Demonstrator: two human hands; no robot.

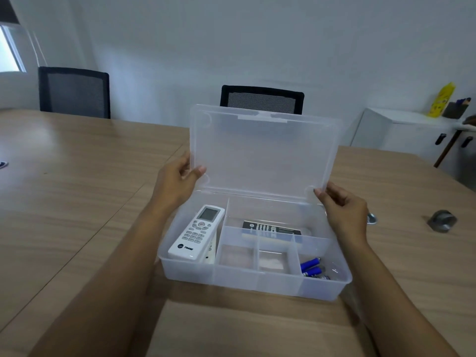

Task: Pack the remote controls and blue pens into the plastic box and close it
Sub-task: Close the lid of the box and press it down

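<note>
A clear plastic box [257, 279] with dividers sits on the wooden table, its hinged lid [262, 150] standing upright. My left hand [177, 181] pinches the lid's left edge and my right hand [345, 215] pinches its lower right corner. A white remote [197, 234] leans in the left compartment, with another white one partly hidden under it. A black-faced remote [271, 228] lies in the back compartment. Blue pens [311, 266] rest in the front right compartment. The two small middle compartments hold nothing.
A grey metal object [441, 220] lies on the table at the right, and a round metal piece [372, 218] shows behind my right hand. Two black chairs [262, 99] stand beyond the table. A white cabinet [412, 132] is at the far right.
</note>
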